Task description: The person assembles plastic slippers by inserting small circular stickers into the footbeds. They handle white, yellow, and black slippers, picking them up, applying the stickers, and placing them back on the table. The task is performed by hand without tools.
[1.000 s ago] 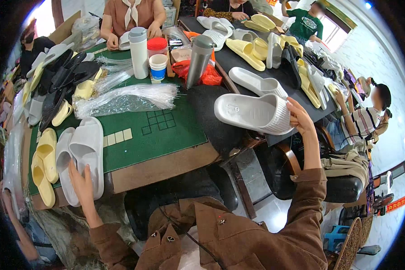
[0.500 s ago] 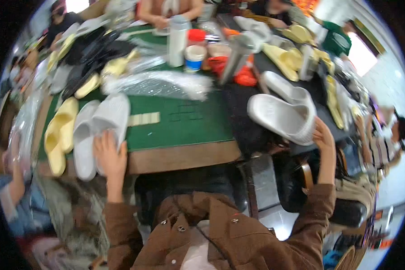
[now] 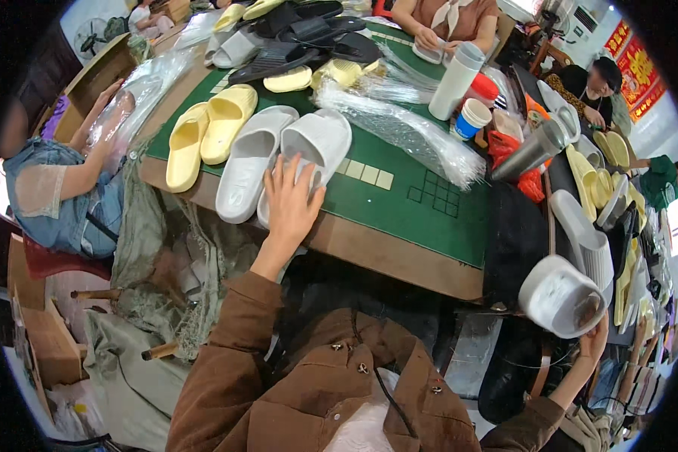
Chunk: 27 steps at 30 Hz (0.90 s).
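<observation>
Slippers in yellow (image 3: 232,117), two: on the worktop (image 3: 399,258), left of the left hand (image 3: 290,207). Grey slippers (image 3: 248,167), side by side: left hand spread wide over the right one. Clear plastic bags (image 3: 407,132), bundled: beyond the left hand, rightward. White slipper (image 3: 554,290), one: held by the right hand (image 3: 595,339), fingers partly hidden. Pale slipper (image 3: 578,218), one: just beyond the held one.

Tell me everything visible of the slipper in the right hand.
The slipper is pale grey, with a strap, and looks like smooth foam or rubber. It is held tilted and seen foreshortened, the right hand at its strap end. Another pale slipper is just beyond it; whether they touch is unclear.
</observation>
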Each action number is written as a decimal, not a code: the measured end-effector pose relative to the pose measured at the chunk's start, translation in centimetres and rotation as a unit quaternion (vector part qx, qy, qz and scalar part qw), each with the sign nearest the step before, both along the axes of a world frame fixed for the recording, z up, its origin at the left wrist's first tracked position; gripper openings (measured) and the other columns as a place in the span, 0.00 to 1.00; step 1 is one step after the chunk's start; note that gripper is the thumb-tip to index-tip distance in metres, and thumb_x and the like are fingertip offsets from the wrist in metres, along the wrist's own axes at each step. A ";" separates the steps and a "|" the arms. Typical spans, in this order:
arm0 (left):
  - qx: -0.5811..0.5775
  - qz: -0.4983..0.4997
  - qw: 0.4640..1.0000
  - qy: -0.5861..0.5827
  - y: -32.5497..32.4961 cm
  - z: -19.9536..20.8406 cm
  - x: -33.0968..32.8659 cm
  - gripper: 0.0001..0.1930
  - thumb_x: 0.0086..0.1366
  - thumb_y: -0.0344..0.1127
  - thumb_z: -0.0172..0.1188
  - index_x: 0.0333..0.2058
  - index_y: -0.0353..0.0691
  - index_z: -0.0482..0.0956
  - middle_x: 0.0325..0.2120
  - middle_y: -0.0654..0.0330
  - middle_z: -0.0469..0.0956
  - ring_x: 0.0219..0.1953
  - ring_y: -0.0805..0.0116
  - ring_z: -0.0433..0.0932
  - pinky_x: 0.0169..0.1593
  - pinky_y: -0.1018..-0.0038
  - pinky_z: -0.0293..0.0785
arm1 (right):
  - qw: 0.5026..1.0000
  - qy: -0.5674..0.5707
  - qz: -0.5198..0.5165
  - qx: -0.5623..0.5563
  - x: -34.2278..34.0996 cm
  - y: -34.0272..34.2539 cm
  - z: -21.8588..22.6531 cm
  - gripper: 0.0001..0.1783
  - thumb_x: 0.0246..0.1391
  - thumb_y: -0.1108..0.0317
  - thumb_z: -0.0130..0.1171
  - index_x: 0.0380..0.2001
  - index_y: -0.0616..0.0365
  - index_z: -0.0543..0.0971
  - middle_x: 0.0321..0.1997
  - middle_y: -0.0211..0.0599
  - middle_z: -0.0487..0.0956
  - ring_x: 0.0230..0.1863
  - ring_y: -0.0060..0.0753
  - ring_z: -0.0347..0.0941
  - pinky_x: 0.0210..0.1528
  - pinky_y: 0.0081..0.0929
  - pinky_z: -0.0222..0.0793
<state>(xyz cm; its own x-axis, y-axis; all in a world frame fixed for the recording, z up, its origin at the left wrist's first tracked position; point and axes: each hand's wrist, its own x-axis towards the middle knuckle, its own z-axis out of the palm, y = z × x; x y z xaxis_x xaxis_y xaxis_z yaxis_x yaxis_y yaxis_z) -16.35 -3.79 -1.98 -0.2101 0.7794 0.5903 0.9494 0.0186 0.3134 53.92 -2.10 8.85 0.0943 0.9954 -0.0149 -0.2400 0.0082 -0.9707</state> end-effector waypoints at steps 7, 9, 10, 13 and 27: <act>0.044 -0.155 0.979 -0.121 0.9 2.7 4.2 0.24 0.57 0.36 0.62 0.52 0.38 0.71 0.60 0.50 0.61 0.65 0.44 0.53 0.65 0.53 0.50 | 0.985 -0.168 0.026 0.036 -12.3 -2.8 7.0 0.47 0.47 0.62 0.63 0.65 0.67 0.51 0.53 0.49 0.71 0.52 0.38 0.72 0.54 0.28 0.67; 0.020 -0.237 0.957 -0.163 0.3 4.7 6.6 0.28 0.56 0.38 0.63 0.55 0.38 0.70 0.61 0.50 0.60 0.65 0.45 0.52 0.65 0.56 0.51 | 0.975 -0.195 0.110 0.009 -15.5 -1.2 6.8 0.52 0.42 0.59 0.68 0.65 0.67 0.52 0.47 0.44 0.76 0.45 0.33 0.75 0.48 0.22 0.68; -0.005 -0.281 0.945 -0.168 0.1 5.7 7.9 0.32 0.55 0.39 0.63 0.58 0.39 0.65 0.62 0.51 0.58 0.67 0.47 0.51 0.67 0.58 0.48 | 0.967 -0.215 0.134 -0.011 -17.3 -0.6 7.0 0.53 0.39 0.58 0.69 0.64 0.67 0.53 0.43 0.42 0.77 0.42 0.30 0.75 0.45 0.20 0.67; -0.070 -0.374 0.900 -0.210 -0.1 6.2 10.4 0.42 0.55 0.41 0.63 0.66 0.39 0.53 0.66 0.51 0.49 0.69 0.52 0.46 0.69 0.63 0.44 | 0.937 -0.229 0.261 -0.048 -22.4 2.6 6.2 0.52 0.36 0.56 0.71 0.61 0.67 0.57 0.37 0.39 0.79 0.37 0.27 0.76 0.39 0.17 0.66; -0.130 -0.214 0.917 -0.310 0.4 3.9 8.3 0.27 0.57 0.31 0.54 0.57 0.39 0.65 0.33 0.43 0.77 0.31 0.44 0.76 0.38 0.59 0.71 | 0.851 -0.118 0.508 -0.056 -34.9 8.4 4.5 0.48 0.40 0.62 0.72 0.61 0.65 0.57 0.26 0.28 0.76 0.26 0.14 0.70 0.28 0.11 0.60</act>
